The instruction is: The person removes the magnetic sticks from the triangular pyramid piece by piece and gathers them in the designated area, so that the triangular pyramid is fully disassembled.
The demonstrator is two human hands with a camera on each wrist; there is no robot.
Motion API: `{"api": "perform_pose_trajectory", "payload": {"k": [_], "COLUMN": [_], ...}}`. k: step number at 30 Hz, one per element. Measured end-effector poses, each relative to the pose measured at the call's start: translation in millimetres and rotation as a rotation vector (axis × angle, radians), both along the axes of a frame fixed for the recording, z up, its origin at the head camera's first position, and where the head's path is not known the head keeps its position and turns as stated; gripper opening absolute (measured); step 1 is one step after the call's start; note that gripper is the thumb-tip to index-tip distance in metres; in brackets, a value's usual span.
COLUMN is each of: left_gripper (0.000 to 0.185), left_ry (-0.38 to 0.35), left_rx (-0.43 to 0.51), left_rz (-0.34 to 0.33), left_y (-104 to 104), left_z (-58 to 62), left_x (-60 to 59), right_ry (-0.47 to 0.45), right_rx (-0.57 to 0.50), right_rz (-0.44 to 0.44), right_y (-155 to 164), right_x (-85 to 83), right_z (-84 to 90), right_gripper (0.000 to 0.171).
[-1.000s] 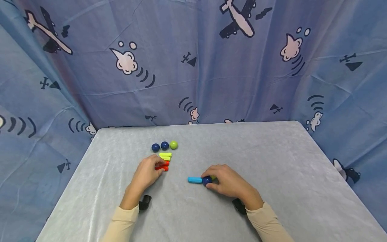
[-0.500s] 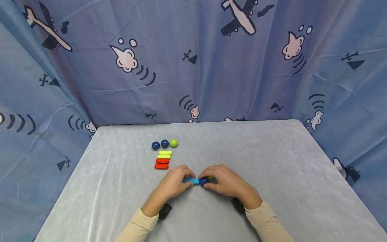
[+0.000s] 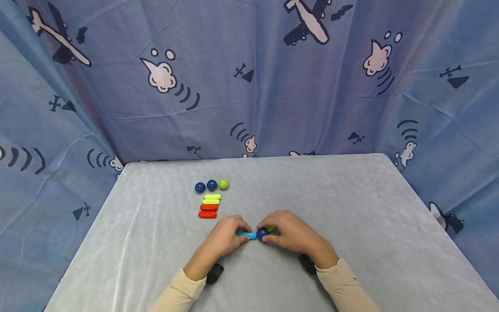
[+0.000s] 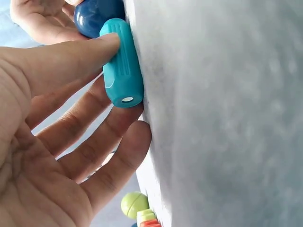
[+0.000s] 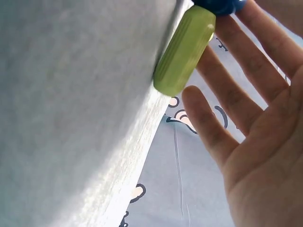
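Where the two hands meet near the front of the grey table (image 3: 351,208), a turquoise stick (image 3: 247,234) lies joined to a dark blue ball (image 3: 262,233), with a lime stick (image 5: 183,51) on the ball's far side. The left hand (image 3: 224,237) pinches the turquoise stick between thumb and fingers, while the right hand (image 3: 290,232) seems to hold the ball, its fingers fairly straight. No lettering shows on any piece.

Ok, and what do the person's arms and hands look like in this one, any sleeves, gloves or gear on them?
Both arms wear long cream sleeves that end at the wrists. The left hand and right hand are bare: no gloves, and no rings or watch show. A small black device sits under the left wrist and another black device under the right wrist. No cables are visible.
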State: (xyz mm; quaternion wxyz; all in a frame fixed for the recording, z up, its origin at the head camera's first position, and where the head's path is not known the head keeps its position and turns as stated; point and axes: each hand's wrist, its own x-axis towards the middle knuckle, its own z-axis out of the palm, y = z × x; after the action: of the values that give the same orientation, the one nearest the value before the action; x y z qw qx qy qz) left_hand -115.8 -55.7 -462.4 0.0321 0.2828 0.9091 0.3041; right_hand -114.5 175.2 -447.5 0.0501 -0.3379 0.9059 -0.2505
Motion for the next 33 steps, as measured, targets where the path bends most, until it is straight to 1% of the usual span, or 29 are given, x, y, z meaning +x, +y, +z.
{"api": "perform_pose_trajectory", "payload": {"k": [5,9,22,28,33], "left_gripper": [0.01,0.01,0.012,0.012,0.013], "left_ry": [-0.008,-0.012,-0.018,-0.038,-0.032], "left_rx": [-0.005,-0.01,-0.034,-0.033,-0.022], "left_rz": [0.023,0.028,-0.004,0.041,0.093], "left_y": [1,0,-4,-13,-27], "left_z": [-1.7,-1.0,-0.8,4.4,8.7], "left_x": [0.3,0.2,0.2,-2.8,-4.4], "right_ry": [-0.011,-0.008,-0.006,0.03,0.072], "right_rx": [0.022,0.026,0.04,0.049,0.04], "right_rz": [-0.013,-0.013,-0.002,-0.002,-0.054], "right_y": [-1,-1,0,2,-3], "right_x": [0.9,0.9,2.8,3.9,5.5], "right_z": [-0.4,-0.5,0.6,0.5,-0.1], "right_gripper": [0.029,0.03,0.028,0.027,0.03]}}
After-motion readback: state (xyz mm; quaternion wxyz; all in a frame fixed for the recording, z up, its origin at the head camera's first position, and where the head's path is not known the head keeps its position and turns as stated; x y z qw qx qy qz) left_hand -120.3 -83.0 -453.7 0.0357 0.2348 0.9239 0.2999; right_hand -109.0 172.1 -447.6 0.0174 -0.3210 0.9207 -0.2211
